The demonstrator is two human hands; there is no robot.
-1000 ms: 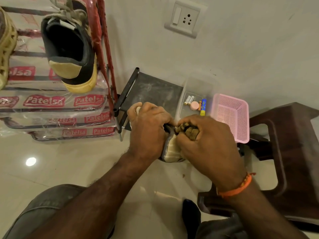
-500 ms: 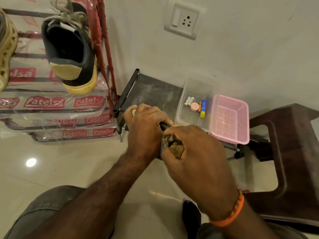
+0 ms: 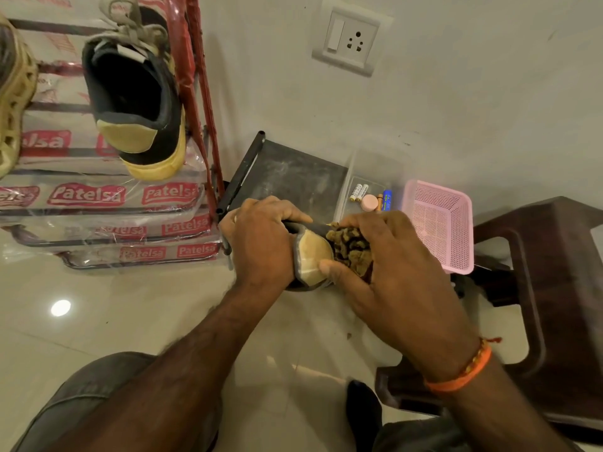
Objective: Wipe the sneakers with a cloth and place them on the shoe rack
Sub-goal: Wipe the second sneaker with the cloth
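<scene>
At six o'clock of the red metal shoe rack (image 3: 195, 93), the left hand (image 3: 261, 236) grips the black-and-tan sneaker (image 3: 311, 256) while the right hand (image 3: 388, 265) holds the bunched olive cloth (image 3: 350, 247) against its heel; hard rubbing may twist the sneaker loose onto the glossy tiled floor (image 3: 130, 305).

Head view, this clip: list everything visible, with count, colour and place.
sneaker in hand: 1, black and tan, centre
cloth: 1, olive-brown, against that sneaker
sneaker on rack: 1, black, yellow sole, upper left
shoe rack: 1, red frame, plastic-wrapped, left
mesh shoe: 1, tan, far left
dark shelf: 1, behind hands
clear box: 1, holds batteries
basket: 1, pink, right
stool: 1, dark brown, right
wall socket: 1, white
left hand: grips sneaker
right hand: holds cloth
</scene>
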